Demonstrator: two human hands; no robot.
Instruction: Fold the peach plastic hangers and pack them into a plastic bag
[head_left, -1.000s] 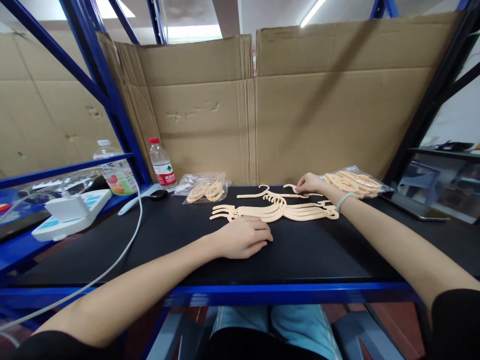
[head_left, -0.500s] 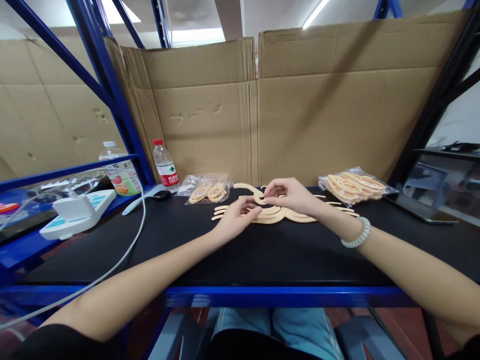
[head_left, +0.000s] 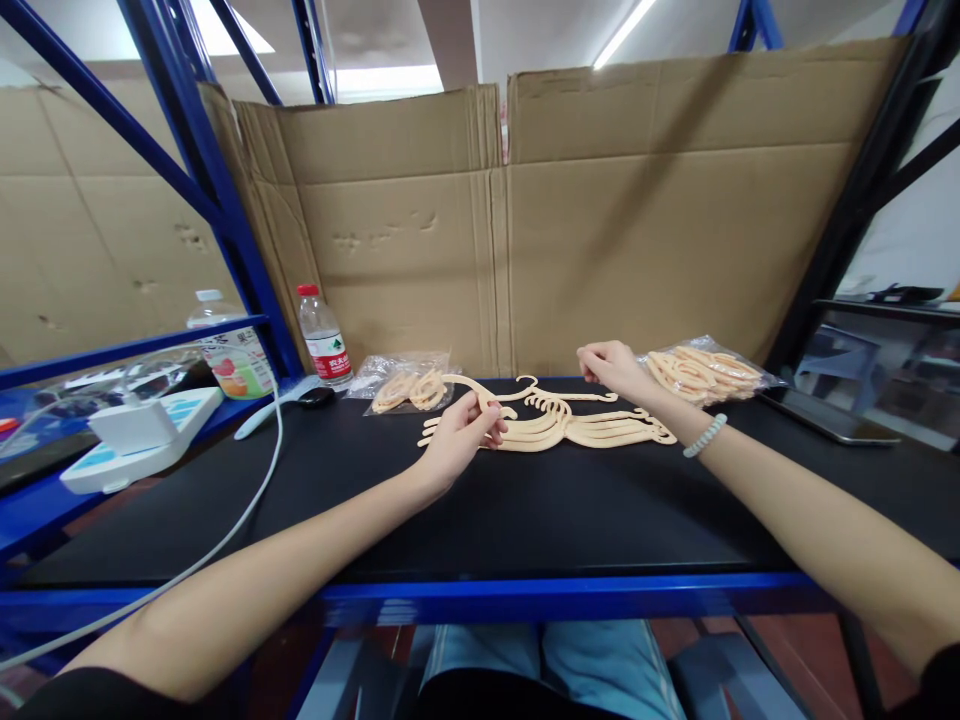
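Observation:
My left hand (head_left: 461, 435) is closed around a cream, curved hanger arm (head_left: 474, 385), which reaches up and to the left out of the fingers. Beyond and beside it lie several cream clothes hangers (head_left: 592, 432), overlapping, with their hooks bunched in the middle. One more hanger (head_left: 529, 392) lies flat behind that group. Up at the right, my right hand (head_left: 613, 368) hovers over the table with curled fingers and nothing visible in them. Just right of it is a clear plastic bag of cream hanger parts (head_left: 701, 372).
Another clear bag of cream parts (head_left: 409, 385) lies at the back left, beside a red-capped water bottle (head_left: 326, 340). A white cable (head_left: 259, 490) runs from a power strip (head_left: 176, 430). A dark flat device (head_left: 829, 418) sits at the right. Cardboard (head_left: 660, 220) walls the back.
My right hand has let go of the hanger arm and moved right, towards the bag. My left hand keeps the arm and has shifted slightly left. The view has shifted slightly.

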